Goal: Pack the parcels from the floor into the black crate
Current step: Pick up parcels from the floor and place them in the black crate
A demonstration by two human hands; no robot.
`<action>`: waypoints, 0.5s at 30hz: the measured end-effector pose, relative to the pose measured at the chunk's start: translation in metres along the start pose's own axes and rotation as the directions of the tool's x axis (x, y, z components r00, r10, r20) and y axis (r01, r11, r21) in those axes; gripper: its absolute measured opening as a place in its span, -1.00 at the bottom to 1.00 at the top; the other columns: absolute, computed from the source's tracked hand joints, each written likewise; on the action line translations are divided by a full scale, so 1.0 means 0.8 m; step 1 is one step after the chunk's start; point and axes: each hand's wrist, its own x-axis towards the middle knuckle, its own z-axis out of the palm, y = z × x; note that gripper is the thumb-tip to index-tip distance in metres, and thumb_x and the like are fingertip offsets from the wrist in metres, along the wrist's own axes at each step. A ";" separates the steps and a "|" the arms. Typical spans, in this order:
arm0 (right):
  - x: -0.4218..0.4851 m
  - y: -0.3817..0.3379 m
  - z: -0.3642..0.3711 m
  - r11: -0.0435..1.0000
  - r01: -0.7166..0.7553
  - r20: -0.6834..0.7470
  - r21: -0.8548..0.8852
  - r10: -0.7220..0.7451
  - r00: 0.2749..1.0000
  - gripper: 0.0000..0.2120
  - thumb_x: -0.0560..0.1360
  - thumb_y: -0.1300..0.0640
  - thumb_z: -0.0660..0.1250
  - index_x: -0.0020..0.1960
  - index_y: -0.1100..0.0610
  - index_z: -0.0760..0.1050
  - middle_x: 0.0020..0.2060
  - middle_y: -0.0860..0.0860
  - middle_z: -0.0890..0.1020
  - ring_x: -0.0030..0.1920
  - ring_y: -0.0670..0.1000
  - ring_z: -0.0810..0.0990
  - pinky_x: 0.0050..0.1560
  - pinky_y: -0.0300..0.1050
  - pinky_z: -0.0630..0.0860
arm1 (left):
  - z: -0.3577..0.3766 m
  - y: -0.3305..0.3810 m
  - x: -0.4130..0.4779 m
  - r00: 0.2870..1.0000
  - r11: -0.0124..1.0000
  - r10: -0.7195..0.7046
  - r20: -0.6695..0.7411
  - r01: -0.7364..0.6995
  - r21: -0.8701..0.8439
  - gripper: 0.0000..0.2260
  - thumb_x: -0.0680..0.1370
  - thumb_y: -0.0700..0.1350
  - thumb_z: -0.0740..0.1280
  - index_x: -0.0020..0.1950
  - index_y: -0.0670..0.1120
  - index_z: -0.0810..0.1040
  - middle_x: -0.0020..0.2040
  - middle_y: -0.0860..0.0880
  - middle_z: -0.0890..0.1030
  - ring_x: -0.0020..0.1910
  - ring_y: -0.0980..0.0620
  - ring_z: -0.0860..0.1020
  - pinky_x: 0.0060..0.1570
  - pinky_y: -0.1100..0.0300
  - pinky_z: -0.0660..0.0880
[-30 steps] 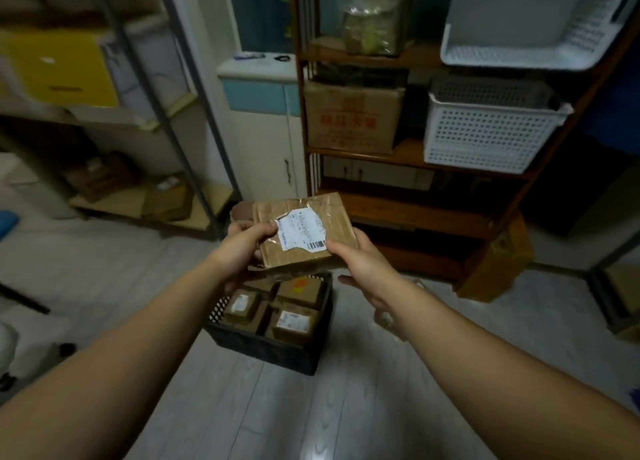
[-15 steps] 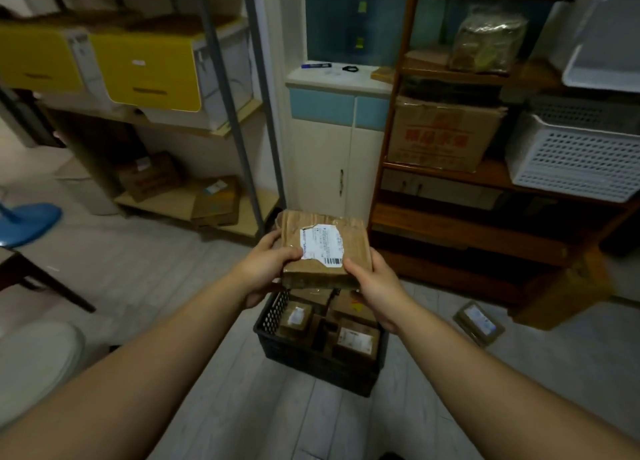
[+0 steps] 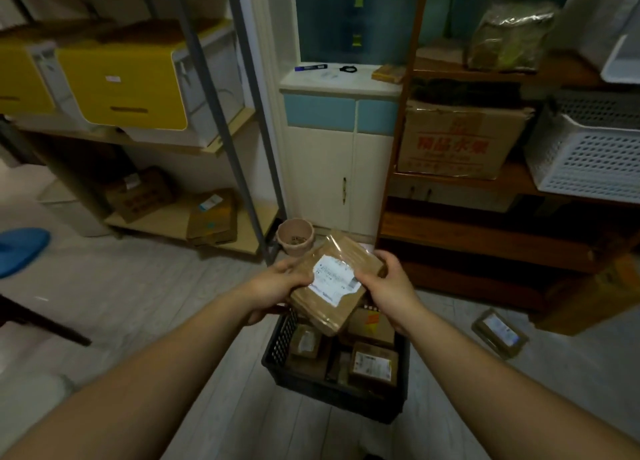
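Note:
I hold a flat brown cardboard parcel [image 3: 332, 283] with a white shipping label, tilted, just above the far end of the black crate [image 3: 332, 395]. My left hand [image 3: 277, 283] grips its left edge and my right hand [image 3: 389, 283] grips its right edge. The crate stands on the pale wood floor below my hands and holds several small brown parcels with labels. Another small labelled parcel [image 3: 498, 333] lies on the floor to the right of the crate.
A metal rack [image 3: 221, 88] with yellow bins and cardboard boxes stands at left. A wooden shelf unit [image 3: 485, 237] with a carton and white baskets is at right. A white cabinet [image 3: 336, 179] and a small clay pot [image 3: 295, 236] are behind the crate.
The parcel has come down and turned, its right end rotating away, closer to the crate. The view has shifted slightly so the crate sits more central.

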 end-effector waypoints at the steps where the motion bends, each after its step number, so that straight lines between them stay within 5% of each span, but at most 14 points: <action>1: 0.011 -0.002 0.007 1.000 0.021 -0.045 0.014 -0.020 0.999 -0.35 0.47 0.12 0.40 0.46 -0.01 0.17 0.29 0.02 0.47 0.09 -0.02 0.55 -0.13 -0.20 0.53 | -0.001 0.003 0.012 1.000 0.999 0.010 0.003 -0.010 -0.042 -0.64 0.49 -0.02 0.35 0.24 0.17 0.35 0.00 -0.01 0.61 -0.10 0.04 0.61 -0.34 0.23 0.52; 5: 0.042 -0.001 0.034 0.963 0.165 0.038 -0.212 -0.161 0.986 -0.02 0.31 0.02 0.53 0.51 -0.11 -0.05 0.43 0.01 0.24 0.31 0.00 0.38 0.16 -0.11 0.48 | 0.004 0.008 0.061 0.996 0.978 0.071 -0.062 -0.082 -0.193 -0.63 0.53 -0.07 0.30 0.30 0.09 0.32 0.09 -0.06 0.60 -0.06 0.00 0.62 -0.30 0.21 0.55; 8: 0.058 0.007 0.040 0.885 0.170 0.170 -0.433 -0.105 0.980 0.21 0.21 -0.13 0.57 0.49 -0.18 -0.30 0.46 -0.09 -0.14 0.34 -0.03 0.24 0.17 -0.34 0.28 | 0.010 0.007 0.094 0.997 0.977 0.066 -0.031 -0.071 -0.199 -0.66 0.54 -0.08 0.28 0.29 0.07 0.32 0.03 0.00 0.61 -0.08 0.04 0.63 -0.30 0.21 0.56; 10: 0.072 0.015 0.040 0.814 0.160 0.185 -0.559 -0.066 0.980 0.22 0.22 -0.17 0.55 0.49 -0.19 -0.33 0.46 -0.05 -0.28 0.40 0.06 0.18 0.21 -0.24 0.27 | 0.006 0.007 0.118 0.999 0.991 0.020 0.034 -0.016 -0.133 -0.59 0.53 -0.02 0.29 0.35 0.07 0.27 0.10 -0.02 0.59 -0.02 0.00 0.60 -0.26 0.17 0.54; 15: 0.101 0.046 0.059 0.680 0.141 0.104 -0.720 -0.095 0.990 -0.03 0.37 -0.10 0.42 0.54 -0.06 -0.17 0.49 0.13 -0.10 0.46 0.25 0.12 0.42 0.11 0.24 | -0.024 -0.011 0.179 0.977 0.989 -0.109 0.185 0.088 0.120 -0.48 0.49 0.06 0.33 0.38 0.03 0.21 0.14 -0.06 0.47 -0.02 -0.01 0.52 -0.29 0.19 0.49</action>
